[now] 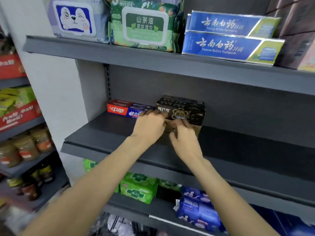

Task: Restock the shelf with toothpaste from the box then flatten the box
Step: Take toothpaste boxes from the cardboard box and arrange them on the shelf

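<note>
Both hands, left hand (150,125) and right hand (183,133), pinch black-and-gold toothpaste cartons (184,109) on the grey metal shelf (238,143) beside a red-and-blue toothpaste carton (126,109). Stocking apparently underway; the box is not in view, flattening remains.

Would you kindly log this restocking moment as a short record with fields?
shelf: grey middle shelf
stock placed: red and blue toothpaste cartons, black toothpaste cartons
box: brown box under the black cartons, not flattened
left hand: fingers at the cartons' front
right hand: fingers on the box front
above: blue toothpaste cartons, wet wipes
</note>
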`<action>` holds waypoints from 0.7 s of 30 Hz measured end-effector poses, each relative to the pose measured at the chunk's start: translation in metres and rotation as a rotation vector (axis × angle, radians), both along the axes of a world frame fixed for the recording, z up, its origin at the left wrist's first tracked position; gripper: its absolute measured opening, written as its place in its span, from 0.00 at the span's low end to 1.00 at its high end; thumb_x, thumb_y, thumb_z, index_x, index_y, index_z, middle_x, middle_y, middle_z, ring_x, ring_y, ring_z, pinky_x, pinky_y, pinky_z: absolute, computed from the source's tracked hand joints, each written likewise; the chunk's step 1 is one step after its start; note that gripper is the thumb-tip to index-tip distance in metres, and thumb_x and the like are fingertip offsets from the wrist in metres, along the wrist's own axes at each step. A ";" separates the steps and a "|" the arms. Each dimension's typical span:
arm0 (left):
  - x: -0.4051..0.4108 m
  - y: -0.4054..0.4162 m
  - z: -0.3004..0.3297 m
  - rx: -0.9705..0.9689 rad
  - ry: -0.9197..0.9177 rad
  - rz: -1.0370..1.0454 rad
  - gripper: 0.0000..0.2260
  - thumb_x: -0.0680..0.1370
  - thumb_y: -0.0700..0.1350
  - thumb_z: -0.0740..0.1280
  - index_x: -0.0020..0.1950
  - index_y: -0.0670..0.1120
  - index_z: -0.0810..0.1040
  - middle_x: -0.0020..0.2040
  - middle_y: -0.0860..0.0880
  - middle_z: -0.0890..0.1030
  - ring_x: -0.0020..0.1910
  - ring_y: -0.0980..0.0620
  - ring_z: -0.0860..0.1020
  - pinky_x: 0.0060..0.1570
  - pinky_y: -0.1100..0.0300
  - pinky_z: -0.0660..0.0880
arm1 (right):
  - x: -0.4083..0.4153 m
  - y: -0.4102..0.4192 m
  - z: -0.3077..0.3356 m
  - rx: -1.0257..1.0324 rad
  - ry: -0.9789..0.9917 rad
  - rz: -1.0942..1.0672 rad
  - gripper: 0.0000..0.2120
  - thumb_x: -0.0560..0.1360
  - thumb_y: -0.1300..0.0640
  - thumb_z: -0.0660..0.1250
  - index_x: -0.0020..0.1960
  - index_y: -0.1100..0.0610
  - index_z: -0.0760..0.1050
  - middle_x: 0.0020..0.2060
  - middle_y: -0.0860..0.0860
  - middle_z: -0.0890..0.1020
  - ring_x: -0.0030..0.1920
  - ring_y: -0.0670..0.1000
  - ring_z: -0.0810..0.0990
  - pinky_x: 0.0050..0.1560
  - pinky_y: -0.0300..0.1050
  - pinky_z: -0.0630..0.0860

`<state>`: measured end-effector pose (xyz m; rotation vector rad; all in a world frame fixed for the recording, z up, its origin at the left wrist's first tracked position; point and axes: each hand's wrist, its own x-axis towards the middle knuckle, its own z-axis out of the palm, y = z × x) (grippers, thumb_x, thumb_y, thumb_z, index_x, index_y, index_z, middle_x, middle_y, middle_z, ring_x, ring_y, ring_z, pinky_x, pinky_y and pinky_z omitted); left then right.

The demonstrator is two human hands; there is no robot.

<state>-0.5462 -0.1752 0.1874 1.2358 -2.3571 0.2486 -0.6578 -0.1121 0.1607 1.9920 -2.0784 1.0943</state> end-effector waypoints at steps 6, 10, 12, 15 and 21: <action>0.096 0.057 -0.027 0.131 0.178 0.138 0.09 0.77 0.46 0.61 0.55 0.47 0.77 0.52 0.46 0.82 0.55 0.43 0.76 0.51 0.52 0.71 | 0.095 0.035 -0.026 0.018 -0.061 0.256 0.04 0.75 0.62 0.61 0.50 0.59 0.69 0.46 0.56 0.78 0.48 0.59 0.77 0.42 0.49 0.69; 0.186 0.088 -0.067 0.250 0.190 0.304 0.09 0.78 0.47 0.60 0.54 0.47 0.77 0.50 0.45 0.82 0.53 0.42 0.77 0.46 0.53 0.72 | 0.181 0.054 -0.057 0.162 -0.005 0.338 0.07 0.76 0.60 0.59 0.54 0.59 0.70 0.52 0.58 0.78 0.53 0.61 0.76 0.43 0.51 0.69; 0.239 0.103 -0.092 0.307 0.164 0.368 0.10 0.78 0.48 0.60 0.54 0.48 0.77 0.48 0.44 0.82 0.51 0.42 0.78 0.44 0.52 0.75 | 0.229 0.064 -0.075 0.230 0.018 0.391 0.08 0.76 0.59 0.59 0.55 0.59 0.71 0.52 0.58 0.78 0.52 0.60 0.77 0.43 0.51 0.70; 0.321 0.128 -0.126 0.421 0.099 0.432 0.09 0.79 0.47 0.59 0.53 0.47 0.77 0.45 0.45 0.82 0.47 0.43 0.79 0.39 0.54 0.74 | 0.304 0.082 -0.106 0.316 0.023 0.464 0.08 0.78 0.59 0.58 0.55 0.58 0.72 0.50 0.56 0.79 0.49 0.59 0.78 0.38 0.49 0.70; 0.464 0.156 -0.182 0.632 0.057 0.594 0.10 0.78 0.45 0.57 0.50 0.42 0.76 0.49 0.41 0.81 0.49 0.39 0.78 0.44 0.52 0.74 | 0.433 0.101 -0.165 0.496 -0.009 0.483 0.09 0.77 0.61 0.58 0.54 0.59 0.73 0.52 0.56 0.78 0.52 0.57 0.77 0.44 0.48 0.71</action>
